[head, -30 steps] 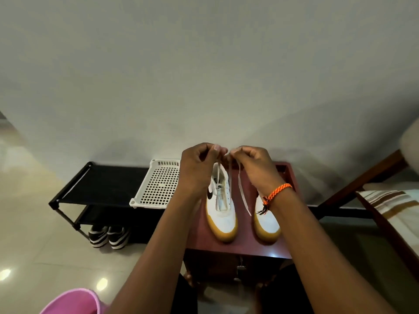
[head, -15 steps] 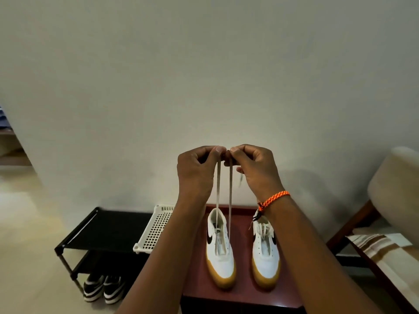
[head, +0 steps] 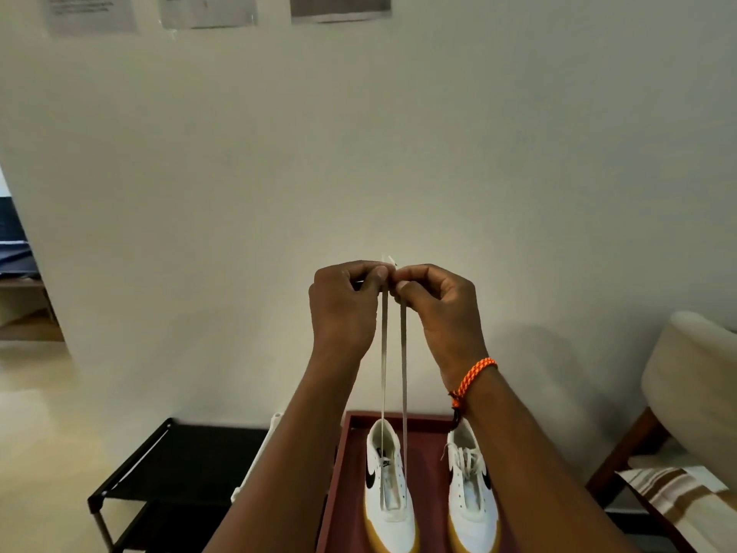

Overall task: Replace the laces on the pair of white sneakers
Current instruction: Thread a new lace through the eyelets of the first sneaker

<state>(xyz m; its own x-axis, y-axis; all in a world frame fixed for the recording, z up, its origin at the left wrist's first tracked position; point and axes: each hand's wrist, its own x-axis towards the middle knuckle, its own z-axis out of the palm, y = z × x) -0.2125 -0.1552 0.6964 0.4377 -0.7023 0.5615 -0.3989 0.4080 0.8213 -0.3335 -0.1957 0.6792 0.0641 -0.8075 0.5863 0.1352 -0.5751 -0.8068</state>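
I see two bare arms reaching up and forward from the bottom of the view, hands raised side by side in front of a plain pale wall [head: 359,153]. The left hand [head: 345,303] has its fingers curled, thumb and forefinger pinching one end of a white lace [head: 384,353]. The right hand [head: 438,309], touching the left at the fingertips, is curled the same way and pinches the other end. Short lace tips poke up just above the knuckles. From each pinch a strand hangs straight down, the two running close and parallel, into the left sneaker [head: 389,492]. That sneaker stands beside the right sneaker [head: 472,500], which is laced; both are white with tan soles and a black mark, toes toward me, on a dark red table [head: 347,472]. An orange bracelet [head: 474,377] circles the right wrist. A black rack [head: 159,464] stands left of the table, a cream chair [head: 690,393] to the right. Papers [head: 207,10] hang high on the wall.
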